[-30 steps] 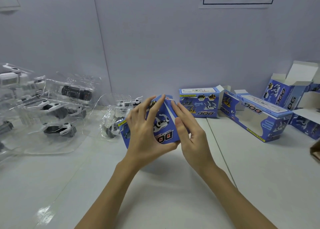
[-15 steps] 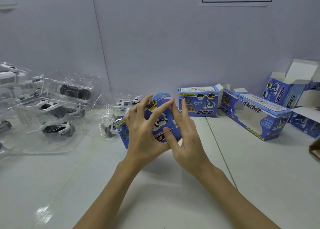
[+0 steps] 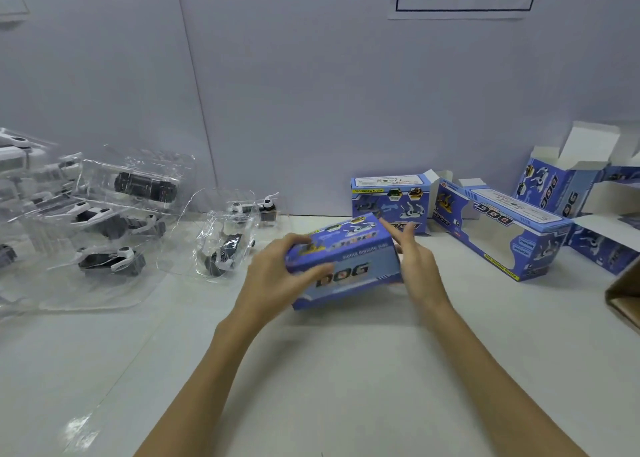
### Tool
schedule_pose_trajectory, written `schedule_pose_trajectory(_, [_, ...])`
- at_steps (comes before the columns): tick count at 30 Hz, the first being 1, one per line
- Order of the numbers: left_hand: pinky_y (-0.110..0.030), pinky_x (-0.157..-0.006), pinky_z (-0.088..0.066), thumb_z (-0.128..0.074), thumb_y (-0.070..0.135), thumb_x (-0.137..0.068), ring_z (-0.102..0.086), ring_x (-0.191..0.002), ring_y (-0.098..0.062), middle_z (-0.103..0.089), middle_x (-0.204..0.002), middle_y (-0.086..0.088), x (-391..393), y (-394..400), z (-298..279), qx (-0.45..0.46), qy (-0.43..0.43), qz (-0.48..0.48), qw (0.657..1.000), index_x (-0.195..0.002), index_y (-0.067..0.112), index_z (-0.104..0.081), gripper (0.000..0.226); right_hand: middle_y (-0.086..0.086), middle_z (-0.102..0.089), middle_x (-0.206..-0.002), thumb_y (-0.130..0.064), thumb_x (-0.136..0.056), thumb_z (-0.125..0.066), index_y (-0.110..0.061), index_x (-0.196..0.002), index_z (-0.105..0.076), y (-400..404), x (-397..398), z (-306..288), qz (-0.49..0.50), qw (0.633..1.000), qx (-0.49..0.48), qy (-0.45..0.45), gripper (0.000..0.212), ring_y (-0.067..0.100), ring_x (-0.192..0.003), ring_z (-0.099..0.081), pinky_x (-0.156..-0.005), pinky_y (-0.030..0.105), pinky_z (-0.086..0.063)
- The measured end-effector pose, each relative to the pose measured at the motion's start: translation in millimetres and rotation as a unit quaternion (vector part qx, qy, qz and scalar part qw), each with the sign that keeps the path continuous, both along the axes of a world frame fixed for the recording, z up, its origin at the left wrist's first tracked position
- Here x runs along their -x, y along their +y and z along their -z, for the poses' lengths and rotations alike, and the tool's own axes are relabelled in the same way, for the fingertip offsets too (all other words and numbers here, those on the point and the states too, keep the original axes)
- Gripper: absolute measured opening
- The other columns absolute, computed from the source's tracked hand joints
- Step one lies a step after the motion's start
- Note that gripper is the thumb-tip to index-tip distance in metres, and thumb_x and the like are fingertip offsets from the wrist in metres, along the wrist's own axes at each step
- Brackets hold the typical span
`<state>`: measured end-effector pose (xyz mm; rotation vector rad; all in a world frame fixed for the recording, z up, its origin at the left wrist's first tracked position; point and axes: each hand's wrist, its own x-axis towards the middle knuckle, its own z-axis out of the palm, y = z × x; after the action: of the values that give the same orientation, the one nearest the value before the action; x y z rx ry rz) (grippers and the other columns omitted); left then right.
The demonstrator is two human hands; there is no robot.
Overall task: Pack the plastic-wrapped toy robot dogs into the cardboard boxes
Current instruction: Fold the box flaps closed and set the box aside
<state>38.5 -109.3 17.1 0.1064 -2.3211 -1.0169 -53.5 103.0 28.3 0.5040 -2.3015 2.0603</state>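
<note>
Since the earlier frames, blue DOG box [image 3: 346, 262] has tipped from upright to lying lengthwise, centre frame above the white table [image 3: 329, 380] | left hand [image 3: 277, 276] grasps its left end | right hand [image 3: 415, 266] touches its right end, fingers straight | wrapped robot dogs [image 3: 107, 221] centre left

Even, cool overhead light, soft shadows. Motion blur smears the fingers [image 3: 407, 236]; glare glints on the worktop [image 3: 79, 432] below-left of them. Edges bow, wide-angle.
</note>
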Motion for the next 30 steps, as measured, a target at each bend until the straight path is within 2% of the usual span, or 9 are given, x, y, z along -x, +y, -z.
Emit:
schedule_pose_trajectory(3, [-0.026, -0.078, -0.060, -0.084, 0.064, -0.063, -0.071, -0.096, -0.006, -0.074, -0.101, 0.019, 2.4, -7.5, -3.8, -0.158, 0.043, -0.052, 0.985, -0.109, 0.029, -0.074, 0.059, 0.016, -0.057, -0.126, -0.066, -0.094, -0.024, -0.039, -0.144, -0.057, 9.5, 7.8, 0.6, -0.039, 0.997, -0.044, 0.048, 0.066, 0.008, -0.089, -0.059, -0.068, 0.018, -0.047])
schedule_pose_trajectory(7, [-0.018, -0.060, -0.056, -0.088, 0.066, -0.056, -0.077, -0.080, -0.010, -0.079, -0.087, 0.008, 0.7, -17.6, -5.3, -0.332, 0.080, -0.084, 0.936, -0.096, 0.022, -0.075, 0.060, -0.021, -0.048, -0.144, -0.068, -0.088, -0.060, -0.033, -0.149, -0.045, 6.3, -5.5, 2.7, -0.134, 0.980, -0.060, 0.135, 0.072, -0.013, -0.128, -0.047, -0.101, 0.010, -0.043])
schedule_pose_trajectory(9, [-0.017, -0.062, -0.053, -0.085, 0.068, -0.061, -0.073, -0.073, -0.013, -0.078, -0.082, 0.006, 1.1, -17.3, -7.9, -0.382, 0.077, -0.073, 0.918, -0.085, 0.012, -0.072, 0.062, -0.031, -0.055, -0.132, -0.069, -0.083, -0.064, -0.036, -0.141, -0.046, -2.7, -13.7, 1.7, -0.121, 0.981, -0.037, 0.145, 0.069, -0.016, -0.119, -0.053, -0.090, 0.004, -0.043])
schedule_pose_trajectory(11, [-0.022, -0.072, -0.053, -0.078, 0.074, -0.072, -0.069, -0.076, -0.016, -0.075, -0.084, 0.002, 1.4, -16.6, -11.2, -0.414, 0.059, -0.049, 0.907, -0.080, 0.012, -0.072, 0.063, -0.017, -0.064, -0.117, -0.071, -0.087, -0.059, -0.030, -0.129, -0.052, -10.5, -16.4, 1.4, -0.046, 0.988, -0.015, 0.145, 0.060, -0.003, -0.103, -0.063, -0.079, 0.006, -0.047])
schedule_pose_trajectory(14, [-0.028, -0.087, -0.053, -0.061, 0.077, -0.085, -0.074, -0.097, -0.015, -0.080, -0.104, 0.004, 2.2, -12.4, -12.1, -0.374, 0.041, 0.046, 0.925, -0.101, 0.031, -0.083, 0.054, -0.005, -0.063, -0.087, -0.084, -0.082, -0.035, -0.021, -0.110, -0.053, -10.2, -14.0, -2.2, 0.043, 0.998, -0.011, 0.048, 0.071, 0.005, -0.073, -0.061, -0.060, 0.016, -0.045])
schedule_pose_trajectory(17, [-0.034, -0.098, -0.051, -0.073, 0.064, -0.087, -0.072, -0.115, -0.017, -0.075, -0.125, 0.006, 3.8, -3.6, -4.2, -0.303, 0.000, 0.128, 0.944, -0.126, 0.037, -0.073, 0.047, -0.006, -0.062, -0.086, -0.087, -0.079, -0.022, -0.023, -0.104, -0.055, -1.7, -4.8, -3.8, 0.057, 0.998, -0.016, -0.021, 0.076, 0.002, -0.077, -0.058, -0.064, 0.022, -0.039])
schedule_pose_trajectory(22, [-0.052, -0.112, -0.047, -0.069, 0.061, -0.087, -0.071, -0.118, -0.024, -0.076, -0.123, -0.001, 5.3, 7.3, -1.2, -0.392, 0.056, 0.096, 0.913, -0.119, 0.036, -0.074, 0.041, -0.011, -0.069, -0.113, -0.057, -0.106, -0.034, -0.037, -0.106, -0.064, -7.9, -4.8, 1.0, 0.003, 0.998, 0.022, 0.066, 0.036, 0.001, -0.106, -0.061, -0.087, 0.014, -0.044])
schedule_pose_trajectory(25, [-0.054, -0.114, -0.045, -0.066, 0.058, -0.092, -0.069, -0.121, -0.026, -0.074, -0.128, -0.002, 8.5, 13.1, 1.4, -0.401, 0.079, 0.101, 0.907, -0.125, 0.033, -0.072, 0.043, -0.013, -0.061, -0.095, -0.061, -0.100, -0.033, -0.032, -0.095, -0.059, -13.3, -13.7, 1.5, 0.014, 0.997, 0.052, 0.057, 0.038, -0.005, -0.088, -0.059, -0.074, 0.006, -0.044])
schedule_pose_trajectory(30, [-0.048, -0.107, -0.051, -0.065, 0.052, -0.092, -0.069, -0.121, -0.025, -0.074, -0.127, 0.002, 8.5, 8.7, 1.2, -0.402, 0.074, 0.094, 0.908, -0.130, 0.033, -0.065, 0.042, -0.013, -0.064, -0.117, -0.050, -0.103, -0.036, -0.019, -0.130, -0.060, -12.7, -15.3, 4.0, -0.019, 0.996, 0.041, 0.077, 0.049, -0.005, -0.114, -0.059, -0.082, -0.001, -0.040])
